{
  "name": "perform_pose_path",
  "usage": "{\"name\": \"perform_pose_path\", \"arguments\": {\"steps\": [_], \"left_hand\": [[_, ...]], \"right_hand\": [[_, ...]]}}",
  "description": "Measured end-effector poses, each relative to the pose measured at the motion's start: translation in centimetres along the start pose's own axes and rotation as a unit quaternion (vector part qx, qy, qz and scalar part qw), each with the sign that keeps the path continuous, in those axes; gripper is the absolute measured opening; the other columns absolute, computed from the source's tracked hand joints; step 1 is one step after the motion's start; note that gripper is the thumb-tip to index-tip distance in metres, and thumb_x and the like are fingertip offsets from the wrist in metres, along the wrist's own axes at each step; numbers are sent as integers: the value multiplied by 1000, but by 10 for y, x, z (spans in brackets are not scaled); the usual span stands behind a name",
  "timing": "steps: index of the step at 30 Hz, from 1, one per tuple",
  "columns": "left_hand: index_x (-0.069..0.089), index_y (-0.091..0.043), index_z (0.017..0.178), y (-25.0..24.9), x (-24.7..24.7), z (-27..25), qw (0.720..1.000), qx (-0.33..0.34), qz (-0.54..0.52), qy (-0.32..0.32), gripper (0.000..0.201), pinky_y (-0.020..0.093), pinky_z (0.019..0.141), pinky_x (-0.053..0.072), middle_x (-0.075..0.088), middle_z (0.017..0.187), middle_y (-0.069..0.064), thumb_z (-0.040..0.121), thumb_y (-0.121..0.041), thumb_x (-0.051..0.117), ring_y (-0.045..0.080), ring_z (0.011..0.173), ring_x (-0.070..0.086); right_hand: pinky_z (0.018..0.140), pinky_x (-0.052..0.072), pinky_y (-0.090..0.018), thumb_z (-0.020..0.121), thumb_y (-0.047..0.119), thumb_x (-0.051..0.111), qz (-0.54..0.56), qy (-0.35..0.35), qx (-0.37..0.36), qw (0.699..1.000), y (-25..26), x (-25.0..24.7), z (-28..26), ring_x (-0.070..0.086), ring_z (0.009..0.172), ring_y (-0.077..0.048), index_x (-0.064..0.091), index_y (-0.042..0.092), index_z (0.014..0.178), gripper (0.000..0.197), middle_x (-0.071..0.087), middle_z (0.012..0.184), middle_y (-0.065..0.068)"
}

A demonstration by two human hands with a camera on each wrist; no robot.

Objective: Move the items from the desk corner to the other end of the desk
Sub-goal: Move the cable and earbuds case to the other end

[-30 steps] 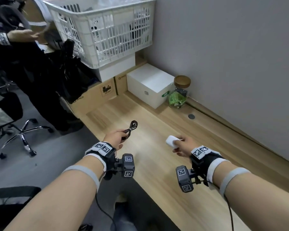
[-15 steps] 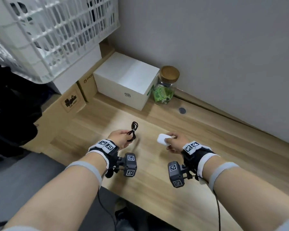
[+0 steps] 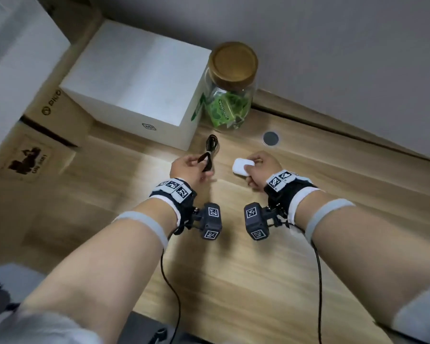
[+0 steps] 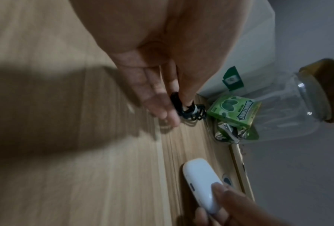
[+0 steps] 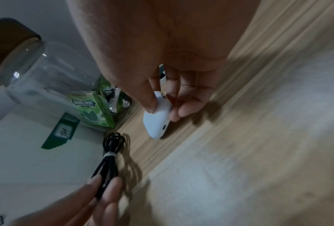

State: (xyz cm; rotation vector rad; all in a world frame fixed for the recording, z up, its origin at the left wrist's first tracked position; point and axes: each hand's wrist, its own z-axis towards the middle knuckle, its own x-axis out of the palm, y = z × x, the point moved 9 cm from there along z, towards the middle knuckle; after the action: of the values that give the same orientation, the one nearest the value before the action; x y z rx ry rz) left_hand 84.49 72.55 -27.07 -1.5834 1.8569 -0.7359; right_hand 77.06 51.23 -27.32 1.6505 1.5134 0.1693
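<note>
My left hand (image 3: 189, 167) pinches a coiled black cable (image 3: 210, 151) tied with a pale band; its loop end (image 5: 112, 146) points toward the white box and hovers just over the wooden desk (image 3: 233, 281). In the left wrist view the cable (image 4: 183, 111) sits between my thumb and fingers. My right hand (image 3: 261, 170) grips a small white earbud case (image 3: 241, 167) between thumb and fingers, low over the desk. The case (image 5: 157, 120) shows a charging port on its lower edge, and it also appears in the left wrist view (image 4: 201, 185).
A white box (image 3: 137, 83) and a glass jar (image 3: 230, 95) with a cork lid and green gum packs stand against the grey wall. Brown cardboard boxes (image 3: 40, 135) lie at the left. A round grey desk grommet (image 3: 270, 138) sits by the jar.
The view has swung down and closer to the white box and jar; the basket is out of sight. Both hands, still holding cable and case, have come nearer the box and jar.
</note>
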Motion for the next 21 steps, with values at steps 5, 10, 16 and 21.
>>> {"name": "perform_pose_path", "arguments": {"steps": [5,10,16,21], "left_hand": [[56,2,112,-4,3,13,998,6,-43,-42,18,32,60,58,66,85,26,95,9,51,25,58,69],[59,3,119,-3,2,9,999,24,-29,-36,28,26,70,59,70,82,16,94,11,51,22,73,70],[71,-16,87,9,-14,14,999,14,30,-36,27,43,91,57,75,90,14,62,-20,80,29,85,72],[53,-12,123,42,-18,47,999,-17,46,-6,87,49,80,60,63,118,18,38,-25,70,37,100,69]], "right_hand": [[66,61,-54,78,12,59,30,-4,-31,999,14,9,26,71,68,-33,60,32,96,26,70,88,-2],[77,60,-50,65,26,60,43,-6,-76,996,10,19,47,72,83,-26,60,40,111,48,72,90,4],[81,55,-45,64,31,57,63,3,-54,997,11,4,6,57,81,-23,51,30,131,67,60,93,0],[84,56,-45,90,8,49,63,-4,-30,998,9,-24,-67,62,82,-24,52,15,131,42,63,93,-10]]}}
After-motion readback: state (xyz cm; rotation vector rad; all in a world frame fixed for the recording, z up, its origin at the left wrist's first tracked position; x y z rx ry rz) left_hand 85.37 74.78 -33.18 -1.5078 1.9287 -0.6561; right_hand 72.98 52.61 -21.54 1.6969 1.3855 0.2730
